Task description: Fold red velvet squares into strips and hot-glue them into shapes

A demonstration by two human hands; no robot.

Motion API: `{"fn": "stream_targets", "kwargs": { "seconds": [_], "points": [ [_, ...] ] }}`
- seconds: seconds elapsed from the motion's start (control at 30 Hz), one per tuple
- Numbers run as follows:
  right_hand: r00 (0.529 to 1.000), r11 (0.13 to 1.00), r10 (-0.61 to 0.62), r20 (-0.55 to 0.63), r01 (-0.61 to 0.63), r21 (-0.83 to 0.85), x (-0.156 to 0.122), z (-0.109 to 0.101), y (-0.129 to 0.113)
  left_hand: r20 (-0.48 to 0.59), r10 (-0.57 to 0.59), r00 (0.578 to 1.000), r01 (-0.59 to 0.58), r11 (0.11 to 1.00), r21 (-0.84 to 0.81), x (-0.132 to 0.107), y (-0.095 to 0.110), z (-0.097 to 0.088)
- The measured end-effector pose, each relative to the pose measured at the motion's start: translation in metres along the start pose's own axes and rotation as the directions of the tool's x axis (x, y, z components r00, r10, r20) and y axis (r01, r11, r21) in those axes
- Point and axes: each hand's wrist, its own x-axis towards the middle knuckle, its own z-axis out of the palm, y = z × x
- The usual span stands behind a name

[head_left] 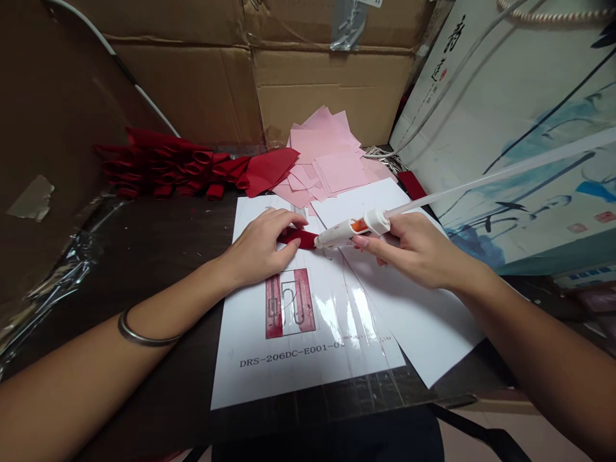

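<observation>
Dark desk (pixel 158 256), pink squares (pixel 332 163) behind; left hand (pixel 257 247) pinches red strip (pixel 301 238), right hand (pixel 414 247) holds glue gun (pixel 349 231)

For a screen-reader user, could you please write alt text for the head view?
The right hand aims a glue gun at a red piece held by the left hand on a printed sheet. Pink paper squares and red folded pieces lie behind.

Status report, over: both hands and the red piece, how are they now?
Left hand pinches red piece on white sheet. Right hand grips glue gun, tip at the piece. Nothing in between; pink papers lie behind.
</observation>
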Motion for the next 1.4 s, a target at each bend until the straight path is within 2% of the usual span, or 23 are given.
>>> {"fn": "stream_targets", "kwargs": {
  "seconds": [0.2,0.4,0.7,1.0,1.17,1.4],
  "points": [
    [0.997,0.999,-0.042,0.071,0.043,-0.012,0.003,-0.003,-0.004,0.001,0.049,0.999,-0.049,0.999,-0.001,0.000,-0.001,0.001],
    [0.995,0.998,-0.059,0.085,0.061,-0.028,0.005,-0.004,-0.007,0.003,0.069,0.998,-0.069,0.997,-0.016,0.001,0.000,0.001],
    [0.998,0.995,-0.052,0.042,0.055,-0.079,0.006,-0.003,-0.011,0.000,0.071,0.998,-0.071,0.997,0.005,0.001,-0.001,0.001],
    [0.996,0.972,-0.060,0.059,0.072,-0.224,0.007,-0.001,-0.024,-0.010,0.060,0.998,-0.061,0.998,-0.025,0.001,-0.002,0.002],
    [0.997,0.954,-0.073,0.001,0.071,-0.290,0.007,0.004,-0.025,-0.005,0.054,0.999,-0.054,0.998,-0.015,0.001,-0.003,0.002],
    [0.997,0.961,-0.061,0.038,0.069,-0.266,0.004,0.001,-0.031,-0.006,0.068,0.998,-0.068,0.998,-0.016,0.001,-0.004,0.003]
  ]
}}
